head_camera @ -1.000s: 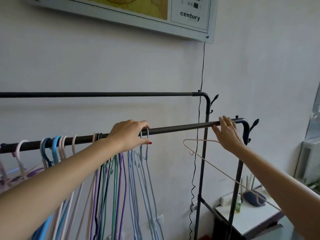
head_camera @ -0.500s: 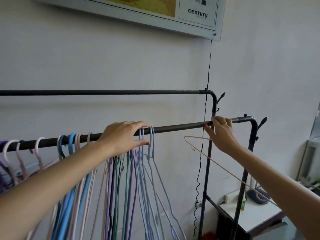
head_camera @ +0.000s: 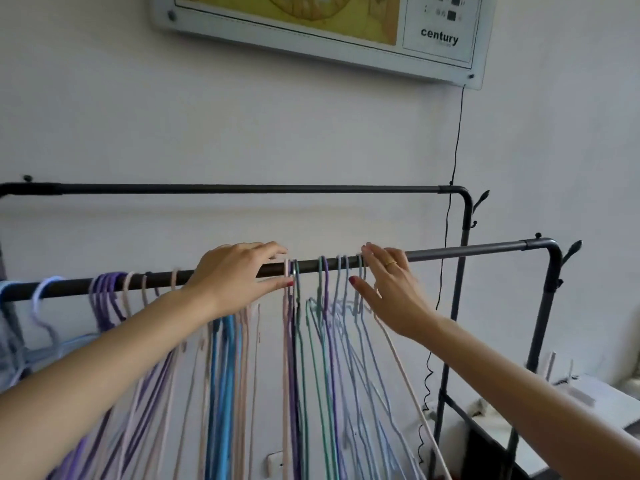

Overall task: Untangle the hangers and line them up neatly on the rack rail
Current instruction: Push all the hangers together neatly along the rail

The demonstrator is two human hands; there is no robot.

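Hanging in a colourful row across the middle of the frame, the hangers [head_camera: 311, 327] sit hooked over the front rail [head_camera: 467, 251] of the black rack [head_camera: 550, 292], bunched from the far left edge to just right of centre. Purples and pinks crowd the left, blues sit under the forearm, and teal, lilac and pale blue ones fan out in the centre, shoulders crossing lower down, so there's tangle yet to sort. A pink hanger [head_camera: 408, 379] slants away toward the lower right.

Left hand [head_camera: 239, 275] lies over the rail with fingers stretched flat, nothing gripped. Right hand [head_camera: 391, 289] is spread too, fingers straight against the last pale-blue hooks, thumb below the rail, a ring showing, pinching nothing.

These look like thin coated wire: light, springy, likely to snag on one another. Best taken at the hook, right at the rail, and slid singly; tugging the lower bars would probably drag the neighbours along. The rail looks smooth, so the hooks should glide.

Behind runs a second, higher rail [head_camera: 242, 188] against a plain white wall [head_camera: 242, 116]. A framed board [head_camera: 440, 39] reading "century" hangs at upper right, a black cord [head_camera: 457, 140] dropping from it. A white table [head_camera: 595, 407] sits at the lower right.
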